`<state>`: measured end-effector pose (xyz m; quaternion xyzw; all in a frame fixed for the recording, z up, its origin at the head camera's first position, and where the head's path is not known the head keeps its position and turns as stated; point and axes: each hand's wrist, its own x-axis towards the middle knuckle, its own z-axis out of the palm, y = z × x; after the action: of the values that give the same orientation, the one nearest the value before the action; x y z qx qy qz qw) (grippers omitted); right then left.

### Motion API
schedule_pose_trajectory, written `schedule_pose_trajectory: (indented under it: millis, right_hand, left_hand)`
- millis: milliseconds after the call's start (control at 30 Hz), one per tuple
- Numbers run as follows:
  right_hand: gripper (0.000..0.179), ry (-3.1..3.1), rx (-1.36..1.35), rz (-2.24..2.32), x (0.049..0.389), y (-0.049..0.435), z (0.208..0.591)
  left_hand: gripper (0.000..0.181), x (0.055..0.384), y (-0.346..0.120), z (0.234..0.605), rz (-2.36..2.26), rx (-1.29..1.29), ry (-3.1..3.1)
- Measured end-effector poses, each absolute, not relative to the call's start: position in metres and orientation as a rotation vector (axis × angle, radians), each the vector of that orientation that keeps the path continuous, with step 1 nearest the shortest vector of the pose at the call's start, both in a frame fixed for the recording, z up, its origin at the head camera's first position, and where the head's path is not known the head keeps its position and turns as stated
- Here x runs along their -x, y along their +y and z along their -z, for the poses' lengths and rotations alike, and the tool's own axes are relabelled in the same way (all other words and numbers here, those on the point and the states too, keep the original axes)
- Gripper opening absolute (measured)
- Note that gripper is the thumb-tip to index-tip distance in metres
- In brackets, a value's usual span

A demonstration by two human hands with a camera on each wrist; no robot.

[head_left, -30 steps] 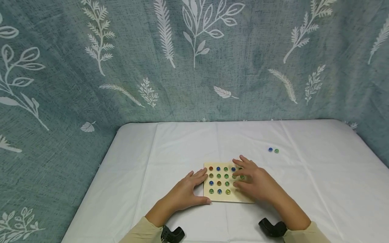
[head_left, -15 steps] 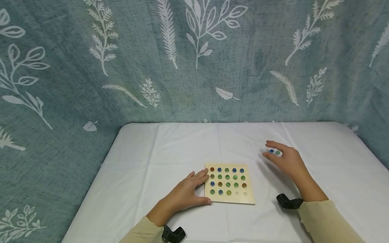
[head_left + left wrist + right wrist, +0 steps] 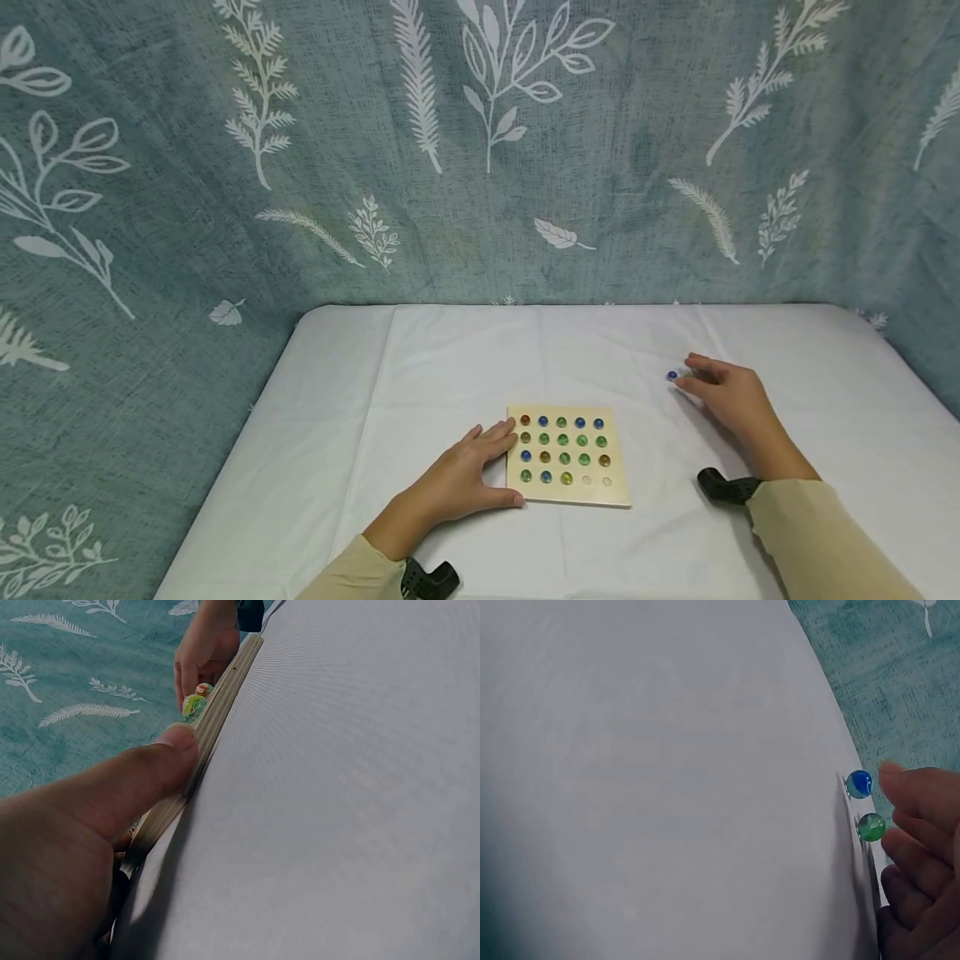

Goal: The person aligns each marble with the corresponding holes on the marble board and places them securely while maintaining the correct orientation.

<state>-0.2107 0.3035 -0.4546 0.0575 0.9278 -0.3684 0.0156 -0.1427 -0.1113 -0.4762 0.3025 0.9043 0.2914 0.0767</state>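
Observation:
A pale wooden board (image 3: 619, 493) lies flat on the cloth, with rows of coloured glass marbles in its hollows. Two bare hollows (image 3: 597, 481) show in its nearest row. My left hand (image 3: 459, 477) rests at the board's left side, fingers straight on the edge and thumb along the front corner. To the right, my right hand (image 3: 727, 393) is low over the table with its fingers slightly bent. A blue marble (image 3: 859, 784) and a green marble (image 3: 871, 826) sit close to its fingertips. The hand hides the green one in the head view.
White cloth (image 3: 450, 358) covers the table, with creases running through it. A teal curtain (image 3: 480, 242) with white leaf prints stands behind and at both sides. A black wrist device (image 3: 430, 578) is on the left wrist, another device (image 3: 726, 487) on the right.
My right hand has left the board, revealing its right side, and moved up and right to the two loose marbles. The left hand has stayed at the board.

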Motion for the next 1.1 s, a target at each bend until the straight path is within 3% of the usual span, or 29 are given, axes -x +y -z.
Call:
schedule_pose_trajectory:
  millis: [1100]
  right_hand:
    - [0.045, 2.913, -0.007, 1.105, 0.215, 0.301, 0.469]
  left_hand:
    - [0.090, 0.143, -0.111, 0.478, -0.899, -0.909, 2.690]
